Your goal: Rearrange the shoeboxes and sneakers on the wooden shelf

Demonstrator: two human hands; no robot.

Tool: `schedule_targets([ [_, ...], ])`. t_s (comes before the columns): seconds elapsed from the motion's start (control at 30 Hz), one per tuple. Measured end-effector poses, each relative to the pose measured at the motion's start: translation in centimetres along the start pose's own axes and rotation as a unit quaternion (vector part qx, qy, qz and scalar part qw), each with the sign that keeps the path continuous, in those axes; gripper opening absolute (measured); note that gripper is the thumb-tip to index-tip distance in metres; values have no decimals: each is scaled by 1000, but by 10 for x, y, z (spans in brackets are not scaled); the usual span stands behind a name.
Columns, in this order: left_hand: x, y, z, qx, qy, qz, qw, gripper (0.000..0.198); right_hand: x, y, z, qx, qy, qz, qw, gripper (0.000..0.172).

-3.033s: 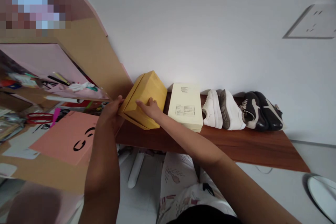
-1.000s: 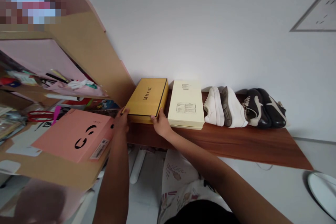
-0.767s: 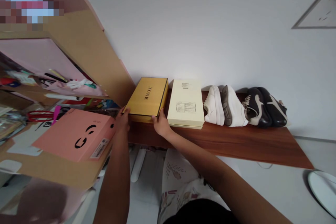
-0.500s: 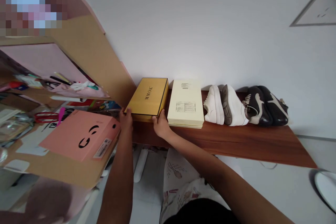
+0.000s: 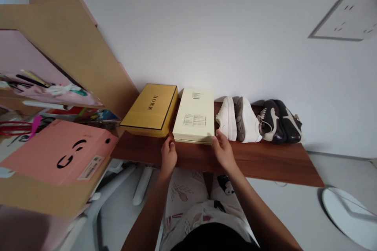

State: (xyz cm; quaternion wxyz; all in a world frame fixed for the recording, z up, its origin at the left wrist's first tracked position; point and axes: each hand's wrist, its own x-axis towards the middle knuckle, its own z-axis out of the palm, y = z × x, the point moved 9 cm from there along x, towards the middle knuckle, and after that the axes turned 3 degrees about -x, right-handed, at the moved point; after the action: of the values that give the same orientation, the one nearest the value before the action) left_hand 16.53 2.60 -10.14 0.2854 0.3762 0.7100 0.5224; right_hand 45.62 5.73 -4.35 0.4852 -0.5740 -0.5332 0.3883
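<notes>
A cream shoebox point(image 5: 198, 110) with printed labels on its lid lies on the brown wooden shelf point(image 5: 265, 160). My left hand point(image 5: 169, 156) is at its front left corner, fingers curled in by the side. On the opposite front corner rests my right hand point(image 5: 223, 150), its thumb at the front and fingers along the side. Between them, the two hands grip the box; some fingertips are hidden. Just left sits a yellow shoebox point(image 5: 150, 108) marked MMOK, which neither hand holds. White sneakers point(image 5: 249, 121) stand close to the right of the cream box.
Black shoes point(image 5: 278, 121) with light stripes sit further right on the shelf. At left, a pink box point(image 5: 59, 151) lies on a cluttered desk point(image 5: 38, 196). A wall socket point(image 5: 344, 19) is at upper right, and a round white object point(image 5: 350, 215) stands at lower right.
My hands have let go of the yellow shoebox and moved right to the front corners of the cream one. The view has shifted right, and the boxes and shoes keep their order.
</notes>
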Motion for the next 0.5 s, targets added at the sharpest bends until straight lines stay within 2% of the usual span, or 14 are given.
schedule_targets([
  [0.1, 11, 14, 21, 90, -34, 46, 994, 36, 9, 9, 20, 17, -54, 25, 998, 63],
  [0.23, 17, 31, 28, 157, -31, 96, 982, 34, 18, 5, 30, 5, -76, 44, 996, 64],
  [0.37, 6, 36, 30, 78, -58, 64, 993, 33, 14, 6, 22, 7, -59, 45, 997, 68],
  [0.5, -17, 40, 19, -79, -26, 2, 997, 51, -2, 18, 19, 50, -60, 46, 996, 72],
])
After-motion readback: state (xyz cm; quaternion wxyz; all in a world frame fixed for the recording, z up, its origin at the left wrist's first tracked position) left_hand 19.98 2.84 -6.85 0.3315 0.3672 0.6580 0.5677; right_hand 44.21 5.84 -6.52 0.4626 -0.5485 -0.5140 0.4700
